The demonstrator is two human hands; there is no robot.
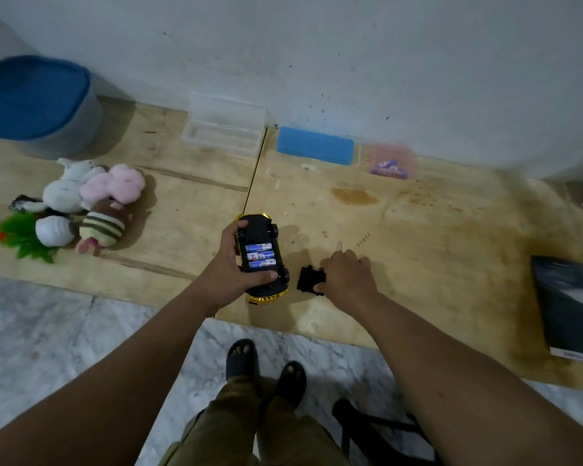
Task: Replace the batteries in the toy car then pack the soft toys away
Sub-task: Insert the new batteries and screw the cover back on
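A yellow and black toy car lies upside down on the wooden table. Its battery bay is uncovered and three blue-and-white batteries sit in it side by side. My left hand grips the car from the left, thumb on its rear underside. My right hand rests just right of the car, fingers closed on the black battery cover lying on the table. A heap of soft toys, white, pink and striped brown, lies at the table's left.
A blue-lidded grey bin stands at the back left. Along the wall are a transparent plastic box, a blue sponge-like block and a pink case. A dark book lies at the right edge. A green plastic toy lies by the heap.
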